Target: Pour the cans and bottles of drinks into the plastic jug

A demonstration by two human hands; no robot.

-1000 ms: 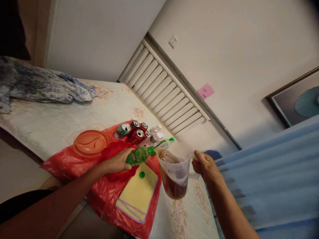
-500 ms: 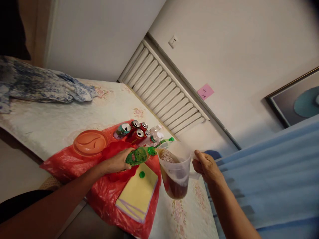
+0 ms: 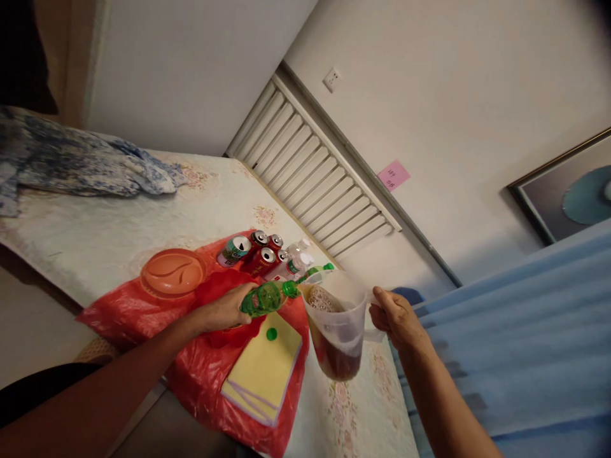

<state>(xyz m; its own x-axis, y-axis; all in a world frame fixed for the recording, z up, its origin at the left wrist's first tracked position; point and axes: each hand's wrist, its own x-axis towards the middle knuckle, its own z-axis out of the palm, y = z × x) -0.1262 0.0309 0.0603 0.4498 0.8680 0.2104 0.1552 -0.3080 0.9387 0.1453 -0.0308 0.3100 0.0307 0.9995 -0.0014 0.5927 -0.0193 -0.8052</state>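
My left hand (image 3: pixel 228 310) is wrapped round a green plastic bottle (image 3: pixel 261 300), tilted nearly flat with its neck at the rim of a clear plastic measuring jug (image 3: pixel 337 337). Brown liquid with foam on top fills part of the jug. My right hand (image 3: pixel 394 318) grips the jug's handle and holds it above the table. A green bottle cap (image 3: pixel 272 334) lies on a folded yellow cloth (image 3: pixel 265 369) below the bottle. Whether liquid is flowing between bottle and jug is hard to make out.
A red plastic sheet (image 3: pixel 205 381) covers part of the flowered tablecloth (image 3: pixel 229 191). On it stand an orange bowl (image 3: pixel 174 273), several drink cans (image 3: pixel 233 250) and clear bottles (image 3: pixel 298 262). Patterned fabric (image 3: pixel 95 165) lies at the left. Behind are a radiator (image 3: pixel 315 172) and a blue curtain (image 3: pixel 515 343).
The jug has shifted very slightly to the right. Both hands keep the same hold, and the other things lie as before.
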